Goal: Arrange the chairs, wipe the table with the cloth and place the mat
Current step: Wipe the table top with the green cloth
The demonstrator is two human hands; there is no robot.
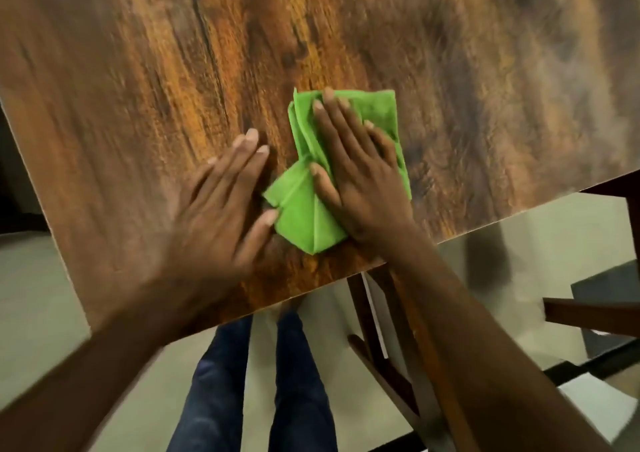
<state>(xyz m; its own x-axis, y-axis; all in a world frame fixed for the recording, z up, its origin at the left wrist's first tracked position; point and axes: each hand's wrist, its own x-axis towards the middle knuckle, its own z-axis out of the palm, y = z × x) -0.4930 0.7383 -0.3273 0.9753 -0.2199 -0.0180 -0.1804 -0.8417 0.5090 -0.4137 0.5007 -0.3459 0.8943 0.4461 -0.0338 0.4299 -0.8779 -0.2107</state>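
Green cloth point(311, 223) flat on tabletop point(138, 105), under right grip point(353, 174), palm down, fingers straight. Left grip point(221, 206) released, thumb touching cloth edge. Likely soft, light, prone to bunching; best pressed at middle.

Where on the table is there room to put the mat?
The table is bare wood beyond and left of the green cloth. It is crowded near the front edge, where the right hand presses the cloth and the left hand lies flat.
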